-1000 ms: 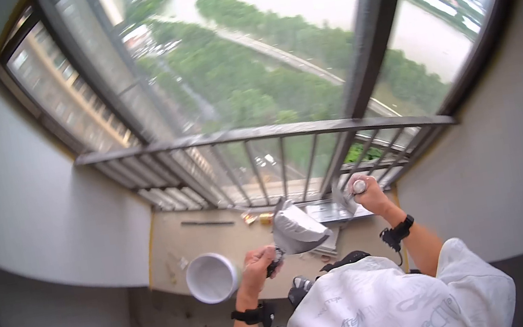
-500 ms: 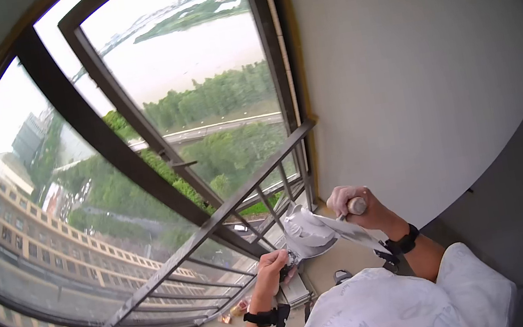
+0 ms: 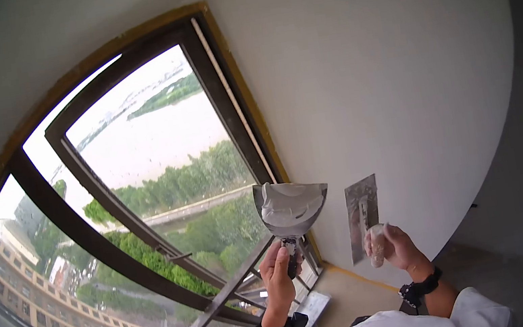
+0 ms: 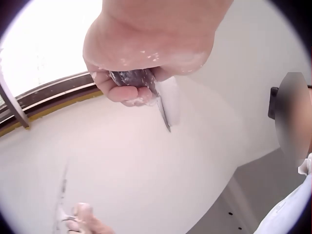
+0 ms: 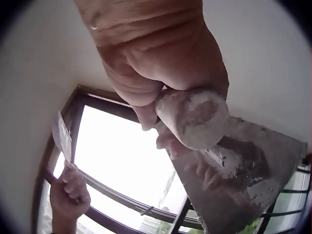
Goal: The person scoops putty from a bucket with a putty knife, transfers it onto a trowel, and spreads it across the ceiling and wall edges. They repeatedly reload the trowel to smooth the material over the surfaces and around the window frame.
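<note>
Trowel (image 3: pixel 355 220) and scraper (image 3: pixel 294 229) have moved apart.
Left hand (image 3: pixel 278 278) grips scraper, white paste (image 3: pixel 290 205) on it, in front of window (image 3: pixel 161 155); right hand (image 3: pixel 398 250) grips trowel, in front of wall (image 3: pixel 391 74).

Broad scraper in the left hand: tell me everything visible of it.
The broad scraper has a shiny, metal-looking blade that flares from a dark handle spotted with white to a wide top edge. Thick white paste covers much of its face. In the head view it points upward, the left hand gripping the handle, apart from the right hand's trowel.
</note>
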`<state>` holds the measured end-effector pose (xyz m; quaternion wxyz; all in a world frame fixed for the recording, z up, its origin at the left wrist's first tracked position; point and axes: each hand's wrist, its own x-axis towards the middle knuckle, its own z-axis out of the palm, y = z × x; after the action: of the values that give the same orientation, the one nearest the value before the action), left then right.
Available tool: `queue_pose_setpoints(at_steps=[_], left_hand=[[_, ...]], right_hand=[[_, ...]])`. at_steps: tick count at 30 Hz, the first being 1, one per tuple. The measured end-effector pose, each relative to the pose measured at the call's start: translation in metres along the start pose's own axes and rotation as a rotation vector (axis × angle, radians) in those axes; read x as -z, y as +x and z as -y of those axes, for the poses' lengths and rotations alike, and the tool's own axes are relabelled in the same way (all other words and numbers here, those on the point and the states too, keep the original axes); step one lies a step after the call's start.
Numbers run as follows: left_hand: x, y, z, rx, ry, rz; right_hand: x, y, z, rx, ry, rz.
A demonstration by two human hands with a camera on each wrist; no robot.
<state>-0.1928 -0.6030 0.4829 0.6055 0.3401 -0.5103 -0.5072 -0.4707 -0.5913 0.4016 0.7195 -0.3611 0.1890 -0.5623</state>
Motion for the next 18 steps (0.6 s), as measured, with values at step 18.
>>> queue_pose_setpoints(at_steps=[18], left_hand=[[0.053, 0.006, -0.024, -0.369, 0.253, 0.506]], right_hand=[[-0.177, -0.028, 0.038, 1.164, -1.643, -0.092]])
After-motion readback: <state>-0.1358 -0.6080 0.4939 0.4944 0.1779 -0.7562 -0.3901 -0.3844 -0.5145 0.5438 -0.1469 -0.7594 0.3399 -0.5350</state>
